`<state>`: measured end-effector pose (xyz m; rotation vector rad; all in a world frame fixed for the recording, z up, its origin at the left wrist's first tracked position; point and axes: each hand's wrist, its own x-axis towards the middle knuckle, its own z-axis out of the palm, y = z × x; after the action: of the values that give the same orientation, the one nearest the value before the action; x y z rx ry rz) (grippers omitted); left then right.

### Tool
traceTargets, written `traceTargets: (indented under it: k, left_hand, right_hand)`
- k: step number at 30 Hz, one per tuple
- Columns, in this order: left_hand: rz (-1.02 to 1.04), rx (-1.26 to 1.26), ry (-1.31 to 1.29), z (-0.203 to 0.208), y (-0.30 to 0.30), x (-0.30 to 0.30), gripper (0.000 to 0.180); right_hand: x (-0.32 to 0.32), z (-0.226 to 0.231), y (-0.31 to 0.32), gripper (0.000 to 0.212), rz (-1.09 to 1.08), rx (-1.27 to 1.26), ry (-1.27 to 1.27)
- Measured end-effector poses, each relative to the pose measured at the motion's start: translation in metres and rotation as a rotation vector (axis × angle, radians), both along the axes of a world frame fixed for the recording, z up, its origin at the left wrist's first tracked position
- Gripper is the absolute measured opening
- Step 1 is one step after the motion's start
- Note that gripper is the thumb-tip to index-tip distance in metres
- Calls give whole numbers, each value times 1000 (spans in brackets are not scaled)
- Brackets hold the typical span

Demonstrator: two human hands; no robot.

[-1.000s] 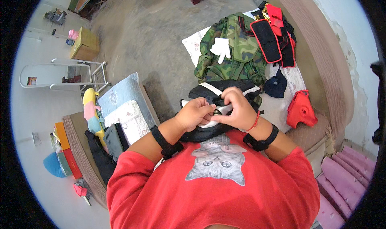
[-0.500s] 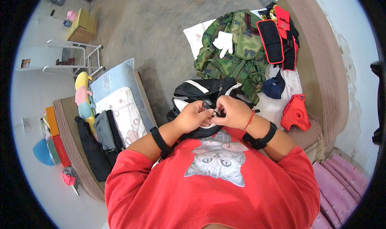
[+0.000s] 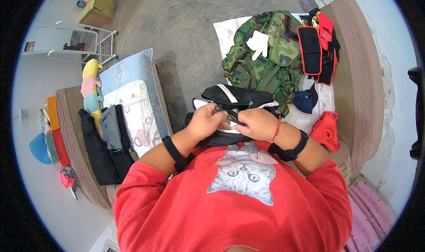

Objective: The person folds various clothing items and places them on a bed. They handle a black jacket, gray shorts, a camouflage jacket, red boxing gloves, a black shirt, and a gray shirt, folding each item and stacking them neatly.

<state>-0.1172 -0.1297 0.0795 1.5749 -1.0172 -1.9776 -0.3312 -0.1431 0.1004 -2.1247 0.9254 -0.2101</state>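
a black-and-white bag (image 3: 250,97) lies just in front of a red shirt (image 3: 186,199), its long axis running roughly left to right, with both hands over its near part. the left hand (image 3: 205,122) sits at the bag's left, the right hand (image 3: 257,122) at its right, fingertips turned toward each other across a narrow gap, so neither hand is clearly nearer. both are curled, not spread; blur hides what, if anything, either one pinches. beyond the bag, a white glove (image 3: 258,44) rests on a camouflage bundle (image 3: 250,70).
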Motion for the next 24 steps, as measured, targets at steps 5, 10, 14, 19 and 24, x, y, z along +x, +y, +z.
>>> traceTargets:
  k: [5,10,14,19,24]
  left_hand:
    - [129,74,-148,-35,-18,41,14]
    - [78,84,-185,-45,-32,92,19]
    - [-50,21,-293,-49,-49,88,18]
    - [-35,205,-235,-47,-47,77,28]
    - [-494,-753,-752,-42,-48,69,43]
  right_hand:
    - [-17,36,-3,30,-13,50,-40]
    - [-28,60,7,27,-73,98,15]
    - [-22,54,9,26,-60,39,-81]
    - [-23,51,15,26,-33,78,-88]
    - [-26,50,28,27,-25,71,-141]
